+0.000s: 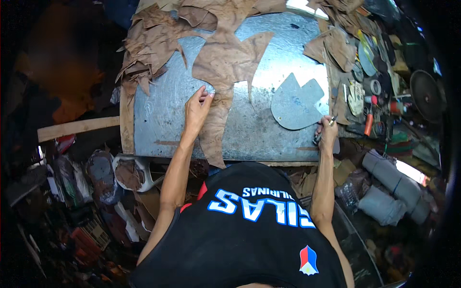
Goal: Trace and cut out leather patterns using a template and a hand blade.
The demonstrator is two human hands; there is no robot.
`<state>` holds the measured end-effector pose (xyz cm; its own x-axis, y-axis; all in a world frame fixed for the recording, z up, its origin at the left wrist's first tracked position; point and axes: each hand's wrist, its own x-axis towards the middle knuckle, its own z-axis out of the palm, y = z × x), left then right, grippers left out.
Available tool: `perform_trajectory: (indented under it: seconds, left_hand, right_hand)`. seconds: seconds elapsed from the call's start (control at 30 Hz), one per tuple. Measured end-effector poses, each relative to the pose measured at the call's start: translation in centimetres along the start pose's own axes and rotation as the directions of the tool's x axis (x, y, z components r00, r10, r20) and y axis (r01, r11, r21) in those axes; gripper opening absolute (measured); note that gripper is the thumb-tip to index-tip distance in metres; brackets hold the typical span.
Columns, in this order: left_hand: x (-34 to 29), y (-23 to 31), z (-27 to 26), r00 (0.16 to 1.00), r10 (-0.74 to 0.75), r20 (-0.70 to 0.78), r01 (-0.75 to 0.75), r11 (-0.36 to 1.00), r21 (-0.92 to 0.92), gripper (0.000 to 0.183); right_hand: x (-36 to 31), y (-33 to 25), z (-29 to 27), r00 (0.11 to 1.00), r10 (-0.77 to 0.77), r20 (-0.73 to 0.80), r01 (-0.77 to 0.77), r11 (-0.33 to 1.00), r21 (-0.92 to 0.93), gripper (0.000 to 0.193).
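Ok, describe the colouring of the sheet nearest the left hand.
The sheet is brown with darker streaks, best seen in the head view.

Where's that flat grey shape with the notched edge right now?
In the head view, the grey shape lies on the right part of the shiny tabletop, up-left of the right hand and right of the brown sheet.

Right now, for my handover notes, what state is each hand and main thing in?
Leather: spread out, overhanging the table
Left hand: fingers curled, at the leather's edge
Right hand: closed around a tool
Grey sheet: lying flat, notched
Scraps: heaped, creased
Grey bundles: rolled up
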<state>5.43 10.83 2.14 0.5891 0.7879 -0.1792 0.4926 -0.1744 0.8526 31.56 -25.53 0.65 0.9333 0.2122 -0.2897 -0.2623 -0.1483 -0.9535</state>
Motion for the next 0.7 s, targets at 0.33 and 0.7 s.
perform_trajectory:
  seconds: [0.33,0.7]
  left_hand:
    - [3.5,-3.7,0.9,0.865,0.383,0.323,-0.46,0.863,0.21,0.039]
    - [7.9,-6.2,1.4,0.831,0.367,0.419,-0.513,0.796,0.322,0.035]
  right_hand:
    - [2.7,5.3,5.0,0.872,-0.369,-0.321,0.331,0.929,-0.167,0.025]
    - [1.2,3.5,4.8,0.962,-0.138,-0.237,0.1,0.982,-0.163,0.026]
